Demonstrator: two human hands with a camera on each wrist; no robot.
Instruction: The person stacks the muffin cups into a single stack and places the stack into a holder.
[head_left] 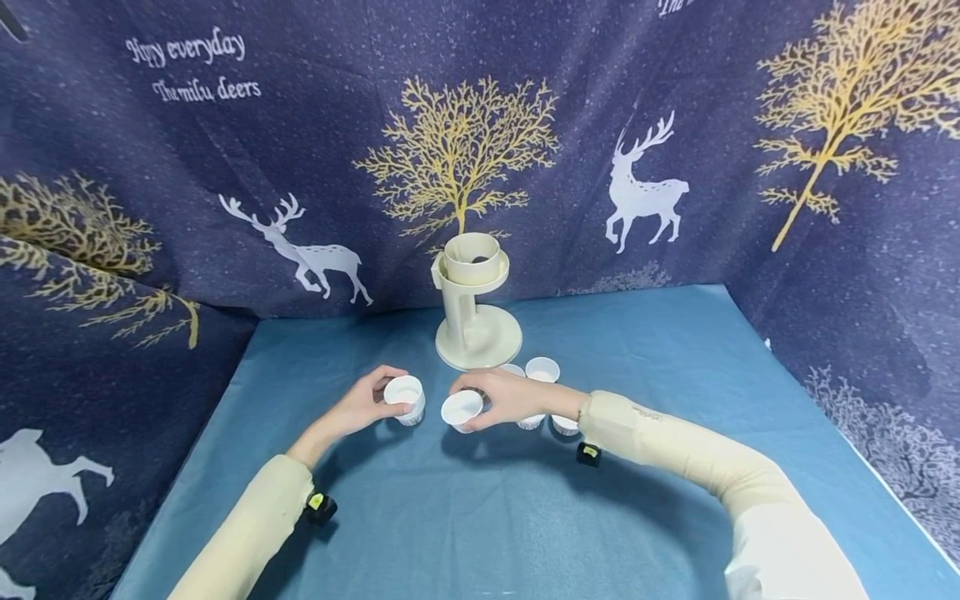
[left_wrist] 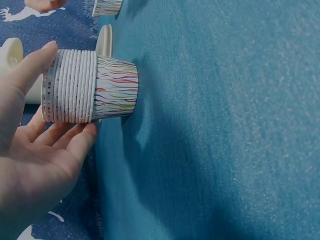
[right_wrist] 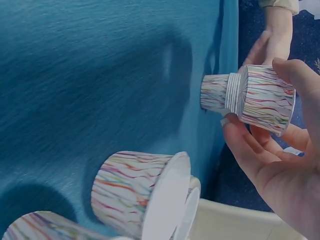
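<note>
Between the thumb and fingers of my left hand [head_left: 366, 405] is a stack of paper cups [left_wrist: 75, 87], white with wavy coloured lines. Their rolled rims lie close together, and the bottom cup's side shows below them. Whether the stack's base touches the table cannot be told. To its right, my right hand [head_left: 510, 395] holds a single paper cup [right_wrist: 267, 97] of the same pattern by its sides, its mouth up. A gap separates this cup from the stack in the head view. Several more paper cups [head_left: 542, 370] stand on the table around and behind my right wrist, partly hidden by it.
A cream stand [head_left: 495, 333] with a round base, a post and a cup-shaped holder [head_left: 472, 257] on top stands at the back middle. A blue cloth [head_left: 465, 525] covers the table. Behind hangs a dark blue curtain [head_left: 315, 150] with deer and trees.
</note>
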